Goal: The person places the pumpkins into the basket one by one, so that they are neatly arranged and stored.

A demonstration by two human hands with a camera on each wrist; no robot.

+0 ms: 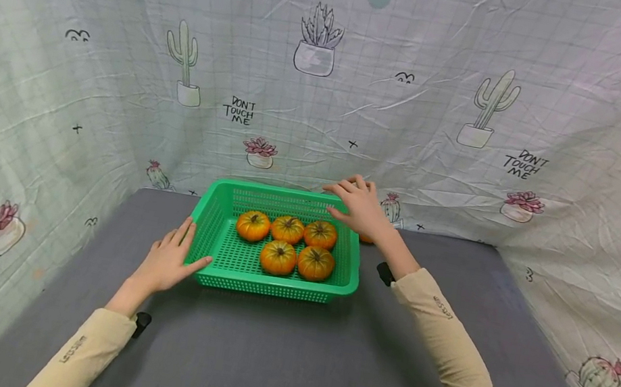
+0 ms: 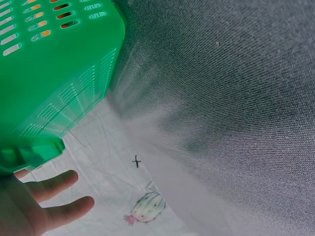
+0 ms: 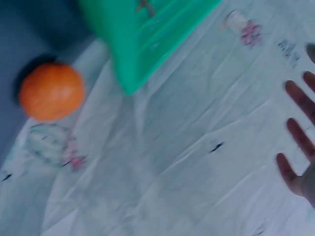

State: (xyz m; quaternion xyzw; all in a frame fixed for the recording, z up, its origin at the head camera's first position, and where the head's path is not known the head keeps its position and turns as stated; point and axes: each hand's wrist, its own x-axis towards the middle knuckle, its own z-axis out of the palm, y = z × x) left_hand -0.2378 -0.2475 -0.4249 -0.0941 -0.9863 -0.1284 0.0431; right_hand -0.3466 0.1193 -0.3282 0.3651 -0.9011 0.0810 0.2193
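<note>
A green plastic basket (image 1: pixel 268 289) stands on the table with several small orange pumpkins (image 1: pixel 278 257) inside, grouped toward its middle and right. My left hand (image 1: pixel 166 260) is at the basket's left rim, its fingers fairly straight along the outside and its thumb toward the front corner. In the left wrist view, two fingers (image 2: pixel 69 209) of that hand extend free below the rim. Over the basket's back right corner hovers my right hand (image 1: pixel 362 206), fingers spread and holding nothing. Another pumpkin (image 3: pixel 51 92) lies outside the basket on the right, mostly hidden by my right hand and wrist in the head view.
Grey cloth covers the table (image 1: pixel 282 360). A pale curtain (image 1: pixel 362 106) printed with cacti and lettering hangs behind and at both sides, close to the basket's back edge. Dark wrist straps (image 1: pixel 386 274) sit on both arms.
</note>
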